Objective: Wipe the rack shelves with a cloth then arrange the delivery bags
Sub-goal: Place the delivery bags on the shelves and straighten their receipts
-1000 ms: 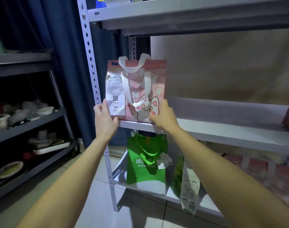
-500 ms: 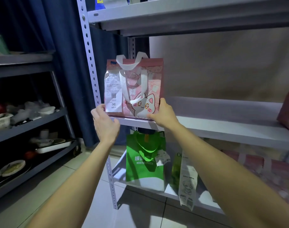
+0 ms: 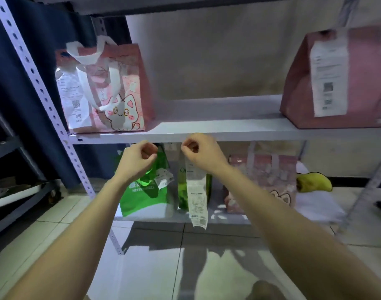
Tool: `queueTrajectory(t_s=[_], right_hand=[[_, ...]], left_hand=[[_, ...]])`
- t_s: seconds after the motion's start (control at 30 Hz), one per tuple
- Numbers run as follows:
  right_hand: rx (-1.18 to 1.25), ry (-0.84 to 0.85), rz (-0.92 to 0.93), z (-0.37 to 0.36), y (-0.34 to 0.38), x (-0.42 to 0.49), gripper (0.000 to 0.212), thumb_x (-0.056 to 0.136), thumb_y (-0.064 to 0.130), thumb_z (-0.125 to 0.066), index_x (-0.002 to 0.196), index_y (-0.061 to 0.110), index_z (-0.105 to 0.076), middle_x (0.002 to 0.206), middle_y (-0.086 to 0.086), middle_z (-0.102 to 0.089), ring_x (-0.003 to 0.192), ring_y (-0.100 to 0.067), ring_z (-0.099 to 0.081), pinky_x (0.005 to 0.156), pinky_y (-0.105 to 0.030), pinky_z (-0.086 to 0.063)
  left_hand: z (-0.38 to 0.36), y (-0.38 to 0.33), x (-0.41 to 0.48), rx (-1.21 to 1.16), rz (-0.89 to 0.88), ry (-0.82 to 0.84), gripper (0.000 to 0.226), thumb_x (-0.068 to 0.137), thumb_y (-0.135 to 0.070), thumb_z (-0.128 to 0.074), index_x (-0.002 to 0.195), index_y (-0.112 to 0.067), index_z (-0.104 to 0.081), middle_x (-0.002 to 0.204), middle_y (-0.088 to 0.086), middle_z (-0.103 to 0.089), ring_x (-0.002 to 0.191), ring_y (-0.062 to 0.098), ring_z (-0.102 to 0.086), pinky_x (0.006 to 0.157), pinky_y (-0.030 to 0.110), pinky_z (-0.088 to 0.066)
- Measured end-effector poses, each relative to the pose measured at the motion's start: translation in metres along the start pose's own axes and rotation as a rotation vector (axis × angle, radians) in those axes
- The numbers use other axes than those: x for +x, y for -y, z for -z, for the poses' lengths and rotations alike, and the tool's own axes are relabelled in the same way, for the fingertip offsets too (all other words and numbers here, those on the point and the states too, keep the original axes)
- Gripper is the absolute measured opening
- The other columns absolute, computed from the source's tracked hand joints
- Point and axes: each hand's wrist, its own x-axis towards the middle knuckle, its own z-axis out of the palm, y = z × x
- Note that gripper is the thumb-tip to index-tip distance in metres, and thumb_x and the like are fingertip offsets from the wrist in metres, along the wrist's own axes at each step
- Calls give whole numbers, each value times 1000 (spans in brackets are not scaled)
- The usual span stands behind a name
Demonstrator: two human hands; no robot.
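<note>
A pink cat-print delivery bag [image 3: 111, 89] with white handles and a receipt stands upright at the left end of the grey middle shelf [image 3: 217, 128]. Another pink bag [image 3: 341, 81] with a receipt stands at the shelf's right end. My left hand [image 3: 137, 161] and my right hand [image 3: 200, 154] hang just below the shelf's front edge, fingers curled, holding nothing. Behind them on the bottom shelf stand a green pizza bag [image 3: 144, 191], a dark green bag [image 3: 194, 187] with a long receipt, and a pink bag [image 3: 263, 182].
A perforated grey upright [image 3: 44, 100] frames the rack's left side. A dark rack [image 3: 16, 187] with dishes stands at far left. A yellow-green object [image 3: 313, 182] lies on white material at the bottom shelf's right. Tiled floor [image 3: 174, 256] lies below.
Both hands have let go of the cat-print bag, which now stands on the middle shelf, and dropped below its front edge. The view has shifted right and down.
</note>
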Motion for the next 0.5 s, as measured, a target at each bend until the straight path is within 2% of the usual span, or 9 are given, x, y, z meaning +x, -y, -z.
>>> queueTrajectory(t_s=[0.07, 0.13, 0.3, 0.4, 0.5], right_hand=[[9, -12, -71, 4, -27, -27, 10, 97, 29, -67, 99, 24, -76, 95, 12, -72, 86, 1, -65, 77, -23, -55], [14, 33, -174, 8, -56, -52, 10, 98, 29, -68, 101, 25, -75, 98, 13, -72, 88, 3, -63, 76, -20, -51], [-17, 142, -419, 24, -124, -112, 9, 100, 27, -66, 100, 24, -75, 95, 13, -73, 90, -5, -68, 81, -28, -56], [-99, 129, -498, 35, -153, -142, 11, 98, 28, -67, 95, 22, -75, 92, 13, -73, 87, -6, -68, 79, -30, -54], [-123, 113, -540, 42, -170, -162, 13, 97, 27, -67, 100, 18, -76, 96, 9, -75, 87, -10, -69, 81, -32, -57]], left_hand=[[-24, -8, -6, 14, -13, 92, 14, 93, -18, -77, 105, -26, -77, 96, -14, -78, 88, 2, -73, 81, 24, -58], [-48, -17, -10, 17, -9, 177, 14, 92, -17, -77, 103, -25, -76, 94, -12, -79, 86, 4, -74, 82, 26, -60], [-109, -42, -17, 17, -19, 321, 10, 93, -20, -78, 102, -25, -74, 92, -10, -78, 84, 4, -74, 83, 31, -62], [-139, -55, -24, -8, -13, 403, 11, 95, -22, -77, 105, -24, -73, 92, -9, -79, 82, 7, -75, 82, 37, -65], [-161, -63, -32, -9, -25, 458, 13, 96, -23, -77, 108, -27, -73, 98, -12, -77, 84, 8, -75, 82, 38, -66]])
